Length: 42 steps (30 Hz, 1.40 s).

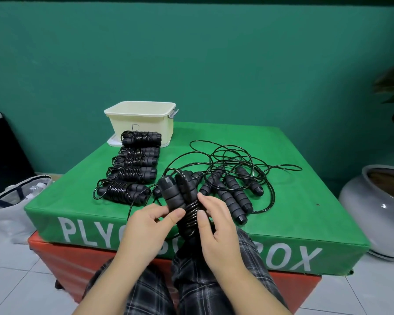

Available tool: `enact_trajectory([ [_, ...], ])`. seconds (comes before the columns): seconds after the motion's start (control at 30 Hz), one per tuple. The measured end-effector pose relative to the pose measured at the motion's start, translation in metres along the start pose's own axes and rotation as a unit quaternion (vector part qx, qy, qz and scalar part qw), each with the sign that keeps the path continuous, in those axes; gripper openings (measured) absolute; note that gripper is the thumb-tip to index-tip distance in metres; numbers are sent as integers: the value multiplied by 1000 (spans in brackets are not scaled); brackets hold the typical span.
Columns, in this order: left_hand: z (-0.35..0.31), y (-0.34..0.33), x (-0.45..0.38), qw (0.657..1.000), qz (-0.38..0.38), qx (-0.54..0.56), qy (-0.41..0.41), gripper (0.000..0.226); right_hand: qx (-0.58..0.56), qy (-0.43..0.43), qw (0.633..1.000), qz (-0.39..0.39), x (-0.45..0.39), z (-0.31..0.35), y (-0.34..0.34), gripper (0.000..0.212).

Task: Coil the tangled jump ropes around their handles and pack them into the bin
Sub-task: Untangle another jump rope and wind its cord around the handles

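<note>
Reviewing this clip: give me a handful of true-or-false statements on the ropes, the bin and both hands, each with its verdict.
1. Five coiled ropes lie in a row left of the loose tangle. True.
2. The cream bin already holds coiled ropes. False: no rope shows in it; the coiled ones lie on the green box.
3. The left hand grips the held handles. True.
4. The right hand rests flat on the box. False: it is at the half-wound coil.
5. The bin stands at the box's near edge. False: far edge.
</note>
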<state>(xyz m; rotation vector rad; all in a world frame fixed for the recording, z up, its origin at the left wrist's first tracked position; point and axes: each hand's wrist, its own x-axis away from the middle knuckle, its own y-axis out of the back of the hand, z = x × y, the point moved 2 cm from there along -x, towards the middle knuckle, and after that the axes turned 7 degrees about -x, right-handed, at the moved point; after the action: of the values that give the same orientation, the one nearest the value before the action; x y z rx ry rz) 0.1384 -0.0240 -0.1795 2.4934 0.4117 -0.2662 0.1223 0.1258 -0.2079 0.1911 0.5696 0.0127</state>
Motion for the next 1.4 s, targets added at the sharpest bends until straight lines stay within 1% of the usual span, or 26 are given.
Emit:
enact_trajectory([
  [0.1, -2, 2, 3, 1000, 3, -5, -30, 9, 85, -58, 992, 70, 0, 0, -5, 80],
  [0.13, -2, 2, 3, 999, 4, -3, -35, 7, 115, -67, 988, 84, 0, 0, -6, 91],
  [0.17, -2, 1, 4, 999, 6, -3, -35, 4, 135, -71, 984, 88, 0, 0, -8, 97],
  [0.23, -4, 1, 4, 999, 5, -3, -38, 14, 154, -71, 983, 73, 1, 1, -8, 101],
  [0.33, -8, 2, 5, 999, 11, 3, -52, 15, 150, -74, 985, 49, 2, 1, -6, 96],
  [0.4, -7, 4, 5, 998, 18, 12, -56, 23, 124, -72, 989, 42, 2, 1, -5, 90],
  [0.47, -6, 5, 6, 997, 34, -2, -68, 30, 101, -75, 991, 42, 2, 1, -4, 83],
  [0.5, -6, 6, 7, 997, 45, -3, -69, 25, 94, -76, 992, 43, 2, 2, -3, 80],
  [0.53, -6, 7, 7, 996, 58, 6, -65, 16, 89, -74, 992, 45, 3, 2, -3, 78],
  [0.57, -6, 7, 9, 996, 66, 16, -64, 15, 88, -68, 993, 47, 3, 2, -3, 75],
  [0.63, -6, 7, 10, 994, 77, 20, -69, 27, 86, -53, 994, 48, 3, 1, -3, 69],
  [0.7, -5, 6, 9, 993, 84, 10, -86, 28, 82, -47, 995, 42, 3, 1, -3, 63],
  [0.77, -4, 6, 7, 992, 77, 8, -101, 26, 62, -52, 996, 34, 2, 1, -2, 58],
  [0.83, -2, 7, 4, 993, 49, 2, -107, 22, 23, -63, 997, 29, 3, 1, -1, 55],
  [0.9, 2, 6, 1, 996, 22, 9, -82, 18, -29, -80, 996, 28, 3, 1, 0, 54],
  [0.93, 4, 4, 0, 998, 20, 32, -54, 11, -52, -90, 994, 26, 4, 1, 0, 53],
  [0.97, 5, 2, -2, 998, 20, 58, -24, 10, -73, -97, 992, 25, 4, 1, 1, 50],
  [1.0, 5, -1, -2, 996, 23, 84, -3, 22, -88, -99, 991, 27, 4, 2, 2, 46],
  [1.03, 4, -4, -3, 994, 33, 104, 15, 26, -96, -98, 990, 30, 4, 3, 3, 43],
  [1.1, 1, -11, -4, 991, 71, 107, 35, 15, -105, -89, 990, 33, 4, 5, 5, 39],
  [1.17, -3, -13, -3, 986, 122, 108, 37, 8, -115, -89, 989, 32, 3, 6, 7, 39],
  [1.23, -1, -11, -2, 981, 159, 110, 32, 27, -111, -90, 989, 37, 4, 6, 7, 38],
  [1.27, 0, -9, -3, 982, 152, 106, 31, 29, -105, -88, 990, 42, 4, 7, 7, 39],
  [1.33, 0, -4, -3, 990, 106, 87, 30, 24, -75, -65, 994, 40, 5, 7, 4, 44],
  [1.4, -3, -3, -1, 998, 42, 36, 38, 26, -4, -1, 1000, 23, 6, 7, 0, 37],
])
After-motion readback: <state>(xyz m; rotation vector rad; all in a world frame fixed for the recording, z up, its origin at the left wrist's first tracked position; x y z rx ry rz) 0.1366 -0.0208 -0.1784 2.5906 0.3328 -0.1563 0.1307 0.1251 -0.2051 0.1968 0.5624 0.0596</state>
